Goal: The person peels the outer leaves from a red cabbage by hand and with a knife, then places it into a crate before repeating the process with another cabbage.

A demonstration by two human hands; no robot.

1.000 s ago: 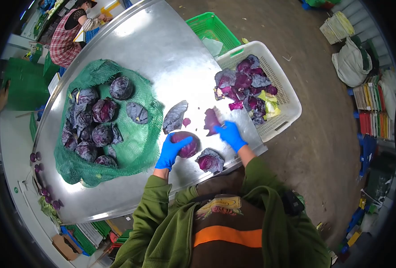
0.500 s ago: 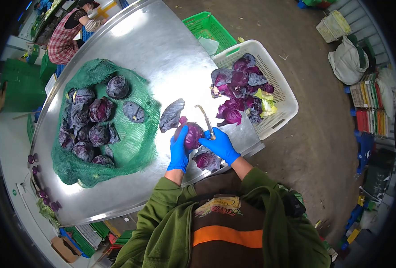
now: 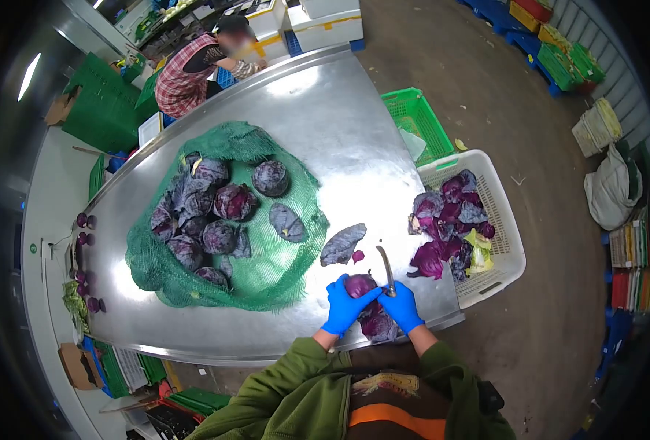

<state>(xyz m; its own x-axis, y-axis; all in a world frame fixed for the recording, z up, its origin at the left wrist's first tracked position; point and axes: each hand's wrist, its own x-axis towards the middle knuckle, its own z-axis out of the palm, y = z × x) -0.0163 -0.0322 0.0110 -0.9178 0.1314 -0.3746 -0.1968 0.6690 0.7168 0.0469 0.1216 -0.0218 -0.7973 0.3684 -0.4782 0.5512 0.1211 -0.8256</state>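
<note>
Two blue-gloved hands work at the near edge of the metal table. My left hand [image 3: 345,306] is closed around a trimmed red cabbage [image 3: 359,284], its thumb reaching across toward the other hand. A knife with a curved blade [image 3: 385,265] is in my right hand [image 3: 403,306], blade pointing away from me; those fingers are closed close beside the cabbage. Peeled red cabbage leaves [image 3: 378,324] lie just below, between the hands and partly hidden by them. Beyond the cabbage are a large loose leaf [image 3: 342,245] and a small purple stem piece [image 3: 358,256].
Several red cabbages [image 3: 235,202] sit on a green mesh bag [image 3: 296,275] at left. A white crate [image 3: 512,246] with purple leaves stands at right, a green crate [image 3: 422,121] behind it. Small purple pieces [image 3: 83,238] line the far left edge. Another person [image 3: 186,81] works across the table [image 3: 340,103].
The camera view has turned, so the table contents appear farther right and lower. My left thumb has moved across the cabbage toward my right hand. The knife stays in my right hand.
</note>
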